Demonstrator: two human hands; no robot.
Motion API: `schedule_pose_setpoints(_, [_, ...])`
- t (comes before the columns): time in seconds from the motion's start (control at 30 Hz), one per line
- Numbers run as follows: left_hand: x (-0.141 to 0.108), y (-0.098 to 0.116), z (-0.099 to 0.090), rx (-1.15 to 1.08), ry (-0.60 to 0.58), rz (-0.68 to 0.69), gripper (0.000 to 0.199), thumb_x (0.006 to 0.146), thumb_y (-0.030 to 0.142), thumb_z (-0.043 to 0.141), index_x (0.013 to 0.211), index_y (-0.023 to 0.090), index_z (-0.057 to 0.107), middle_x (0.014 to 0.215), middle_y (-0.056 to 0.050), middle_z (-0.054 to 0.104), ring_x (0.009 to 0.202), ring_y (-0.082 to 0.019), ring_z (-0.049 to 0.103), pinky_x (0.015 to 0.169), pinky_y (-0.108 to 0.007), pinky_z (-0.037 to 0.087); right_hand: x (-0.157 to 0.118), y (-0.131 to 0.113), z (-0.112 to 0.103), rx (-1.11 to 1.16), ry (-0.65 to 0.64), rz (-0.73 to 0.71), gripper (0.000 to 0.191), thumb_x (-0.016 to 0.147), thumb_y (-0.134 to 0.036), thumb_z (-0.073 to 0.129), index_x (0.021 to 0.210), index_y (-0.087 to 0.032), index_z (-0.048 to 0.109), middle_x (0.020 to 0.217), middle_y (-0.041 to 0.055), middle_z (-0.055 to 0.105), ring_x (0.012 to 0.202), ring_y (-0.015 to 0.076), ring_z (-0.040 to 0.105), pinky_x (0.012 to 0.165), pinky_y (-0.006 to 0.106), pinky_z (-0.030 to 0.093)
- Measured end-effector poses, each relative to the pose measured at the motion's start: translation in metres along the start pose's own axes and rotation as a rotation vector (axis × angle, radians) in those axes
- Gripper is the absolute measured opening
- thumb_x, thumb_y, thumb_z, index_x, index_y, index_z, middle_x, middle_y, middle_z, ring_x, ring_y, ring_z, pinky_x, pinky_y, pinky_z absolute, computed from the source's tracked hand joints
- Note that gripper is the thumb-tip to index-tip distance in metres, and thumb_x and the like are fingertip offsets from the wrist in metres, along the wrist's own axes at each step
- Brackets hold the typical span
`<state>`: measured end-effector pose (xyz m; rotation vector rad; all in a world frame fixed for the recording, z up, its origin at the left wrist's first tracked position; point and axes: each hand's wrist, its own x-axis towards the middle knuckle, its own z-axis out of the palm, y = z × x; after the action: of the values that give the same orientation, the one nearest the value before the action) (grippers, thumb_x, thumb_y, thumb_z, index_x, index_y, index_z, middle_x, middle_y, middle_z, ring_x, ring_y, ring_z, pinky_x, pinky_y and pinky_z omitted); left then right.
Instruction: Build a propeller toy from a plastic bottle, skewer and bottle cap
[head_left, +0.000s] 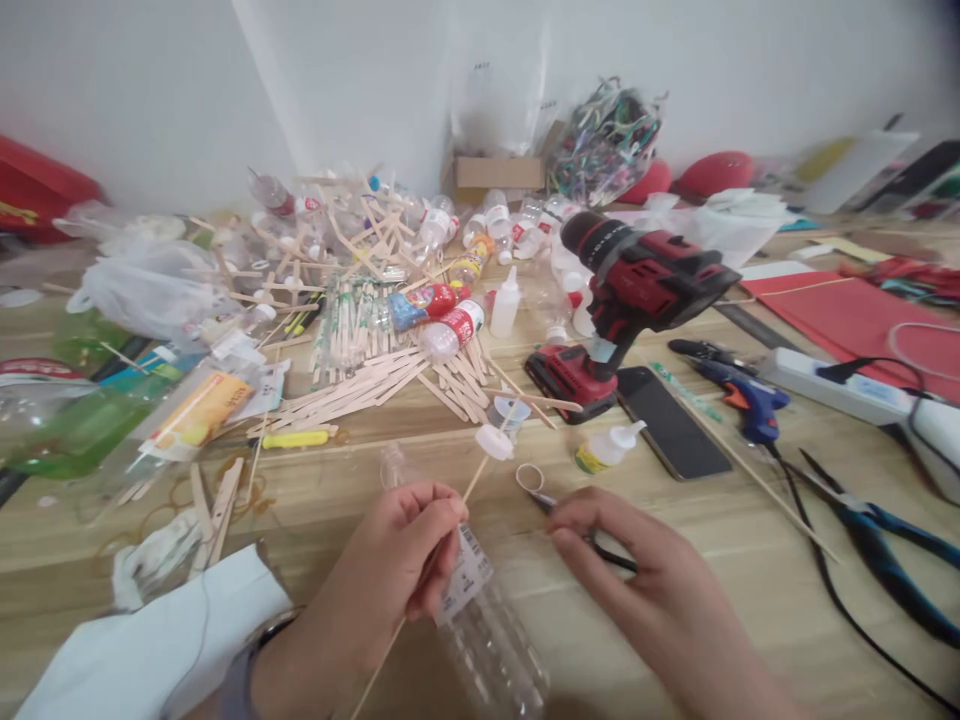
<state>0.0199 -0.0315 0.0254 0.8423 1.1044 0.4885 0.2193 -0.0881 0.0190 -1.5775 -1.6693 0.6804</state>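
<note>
Pinching a thin wooden stick (475, 480) in our left hand (431, 545), fingers curled against the thumb, we hold it slanting above a clear bottle (499, 645). Our right hand (630, 555) is narrow, thumb and forefinger close together by a dark tool (613, 554); we cannot tell whether they grip it. Farther out, a white cap (495, 442) sits near the stick's upper end, with a red drill (649, 280) standing beyond.

Near middle, a bottle (499, 640). Farther off on the table (322, 490), a heap of wooden sticks (360, 388); to its right, a drill (652, 280); right of the drill, a phone (673, 422), then a glue gun (742, 392); near right, pliers (879, 550); far middle, a cardboard box (499, 173).
</note>
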Motion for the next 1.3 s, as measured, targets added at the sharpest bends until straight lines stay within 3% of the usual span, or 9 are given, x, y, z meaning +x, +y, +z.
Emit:
schedule_pose_setpoints(0.2, [-0.005, 0.008, 0.003, 0.021, 0.059, 0.029, 0.032, 0.071, 0.043, 0.059, 0.056, 0.019, 0.044, 0.042, 0.009, 0.041, 0.031, -0.002, 0.029, 0.032, -0.014, 0.016, -0.006, 0.054, -0.035, -0.266, 0.487, 0.173, 0.026, 0.080, -0.046, 0.061, 0.089, -0.023, 0.057, 0.082, 0.0061, 0.065, 0.071, 0.0222, 0.061, 0.066, 0.035, 0.049])
schedule_pose_setpoints(0.33, [-0.005, 0.007, 0.006, 0.013, 0.072, 0.040, 0.031, 0.069, 0.042, 0.060, 0.056, 0.019, 0.044, 0.043, 0.009, 0.042, 0.032, -0.002, 0.031, 0.033, -0.014, 0.018, 0.010, 0.080, -0.032, -0.256, 0.340, 0.159, 0.045, 0.076, -0.050, 0.064, 0.107, -0.019, 0.055, 0.102, 0.0129, 0.065, 0.087, 0.0272, 0.064, 0.073, 0.040, 0.050])
schedule_pose_setpoints(0.47, [-0.002, -0.001, 0.004, -0.011, 0.052, 0.066, 0.029, 0.071, 0.041, 0.061, 0.059, 0.019, 0.047, 0.045, 0.009, 0.044, 0.032, -0.003, 0.032, 0.033, -0.015, 0.020, 0.025, 0.083, -0.026, -0.267, 0.236, 0.105, 0.027, 0.073, -0.041, 0.068, 0.091, -0.022, 0.060, 0.094, 0.0079, 0.067, 0.091, 0.0273, 0.062, 0.081, 0.041, 0.048])
schedule_pose_setpoints(0.67, [0.000, -0.009, 0.004, -0.030, 0.042, 0.098, 0.032, 0.076, 0.039, 0.060, 0.056, 0.018, 0.047, 0.043, 0.008, 0.044, 0.032, -0.003, 0.034, 0.031, -0.014, 0.022, 0.022, 0.047, -0.026, -0.207, 0.109, 0.023, 0.021, 0.075, -0.039, 0.066, 0.087, -0.023, 0.060, 0.080, 0.0034, 0.065, 0.074, 0.0223, 0.062, 0.068, 0.034, 0.048])
schedule_pose_setpoints(0.8, [0.001, -0.008, 0.004, -0.088, 0.036, 0.067, 0.029, 0.076, 0.037, 0.061, 0.059, 0.018, 0.049, 0.047, 0.007, 0.048, 0.032, -0.003, 0.037, 0.030, -0.014, 0.024, 0.018, 0.018, -0.025, 0.147, -0.050, -0.114, 0.026, 0.080, -0.045, 0.066, 0.096, -0.025, 0.065, 0.078, 0.0036, 0.068, 0.066, 0.0205, 0.062, 0.059, 0.031, 0.048])
schedule_pose_setpoints(0.9, [0.002, -0.007, 0.004, -0.123, 0.031, 0.034, 0.028, 0.074, 0.037, 0.062, 0.058, 0.018, 0.050, 0.047, 0.007, 0.050, 0.032, -0.003, 0.038, 0.030, -0.014, 0.024, 0.019, 0.007, -0.020, 0.290, 0.069, -0.087, 0.031, 0.082, -0.051, 0.064, 0.103, -0.029, 0.066, 0.075, 0.0023, 0.063, 0.057, 0.0173, 0.053, 0.052, 0.029, 0.043])
schedule_pose_setpoints(1.07, [0.002, -0.005, 0.004, -0.142, -0.007, 0.028, 0.028, 0.074, 0.035, 0.062, 0.057, 0.017, 0.051, 0.046, 0.007, 0.051, 0.031, -0.002, 0.037, 0.029, -0.014, 0.024, 0.028, -0.004, -0.009, 0.717, 0.320, 0.057, 0.041, 0.062, -0.061, 0.077, 0.085, -0.031, 0.060, 0.072, -0.0001, 0.055, 0.057, 0.0175, 0.051, 0.051, 0.030, 0.045])
schedule_pose_setpoints(1.17, [0.003, -0.006, 0.003, -0.142, -0.018, 0.028, 0.028, 0.075, 0.035, 0.062, 0.057, 0.017, 0.051, 0.046, 0.007, 0.051, 0.030, -0.002, 0.037, 0.028, -0.014, 0.024, 0.030, -0.006, -0.002, 0.743, 0.314, 0.099, 0.045, 0.058, -0.063, 0.078, 0.084, -0.031, 0.060, 0.069, 0.0000, 0.053, 0.056, 0.0179, 0.050, 0.050, 0.032, 0.044])
schedule_pose_setpoints(1.3, [0.004, -0.009, 0.003, -0.149, -0.021, 0.031, 0.028, 0.077, 0.035, 0.063, 0.059, 0.017, 0.052, 0.046, 0.007, 0.052, 0.029, -0.002, 0.039, 0.028, -0.013, 0.024, 0.023, 0.004, 0.006, 0.591, 0.314, 0.063, 0.047, 0.065, -0.068, 0.070, 0.091, -0.031, 0.057, 0.087, 0.0039, 0.059, 0.066, 0.0205, 0.055, 0.054, 0.033, 0.045])
